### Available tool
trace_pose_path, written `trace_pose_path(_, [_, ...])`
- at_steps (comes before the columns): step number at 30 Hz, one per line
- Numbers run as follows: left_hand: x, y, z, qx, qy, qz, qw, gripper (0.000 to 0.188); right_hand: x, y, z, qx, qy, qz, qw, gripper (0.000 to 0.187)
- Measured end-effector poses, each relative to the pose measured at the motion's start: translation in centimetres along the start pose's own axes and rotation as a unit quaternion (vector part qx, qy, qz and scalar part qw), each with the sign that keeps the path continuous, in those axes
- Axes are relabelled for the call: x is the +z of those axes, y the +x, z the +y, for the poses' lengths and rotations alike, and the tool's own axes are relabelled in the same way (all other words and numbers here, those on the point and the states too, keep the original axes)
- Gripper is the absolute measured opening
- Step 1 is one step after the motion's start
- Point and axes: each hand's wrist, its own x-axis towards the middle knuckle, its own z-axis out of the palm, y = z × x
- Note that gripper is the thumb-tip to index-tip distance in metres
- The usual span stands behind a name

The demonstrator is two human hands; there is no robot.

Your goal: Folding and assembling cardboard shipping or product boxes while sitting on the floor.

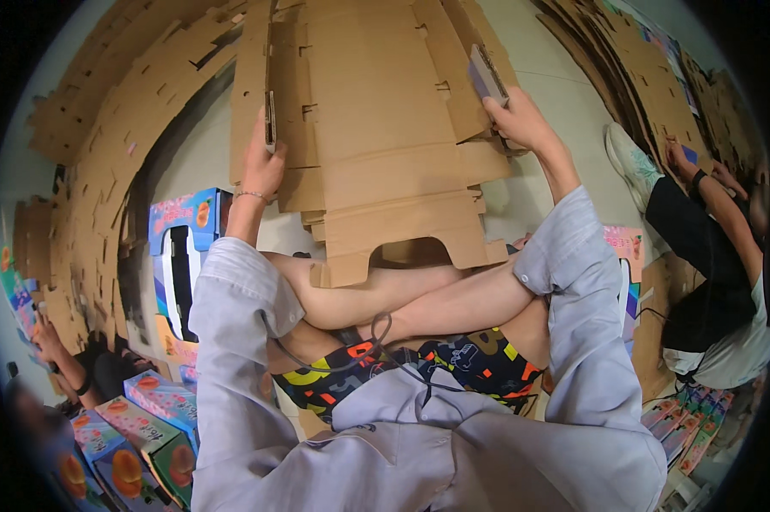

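Observation:
A brown cardboard box blank (381,111) lies opened out in front of my crossed legs, plain inner face up, its two long sides standing folded upward. My left hand (263,167) is closed round the end of the left side panel, thumb near the doubled edge. At the right, my right hand (522,121) grips the end of the other side panel, where a greyish outer strip shows. The near end flap, with a curved cutout, reaches over my shins. Fingers beneath the panels are partly hidden.
Stacked flat cardboard blanks (137,111) curve along the left, with more blanks (632,77) at the right. A blue printed carton (184,222) stands by my left arm; several fruit-printed cartons (133,427) sit lower left. Co-workers' hands (682,160) show at both sides. A dark cable crosses my lap.

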Motion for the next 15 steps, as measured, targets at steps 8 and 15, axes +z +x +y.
trace_pose_path(8, [-0.2,-0.1,0.1,-0.029,0.028,-0.011,0.999,0.065,0.1,0.1,0.8,-0.016,0.019,-0.04,0.999,0.03])
trace_pose_path(15, [-0.2,0.2,-1.0,0.006,0.006,-0.018,1.0,0.066,-0.1,0.2,1.1,-0.017,0.002,-0.035,0.999,0.034])
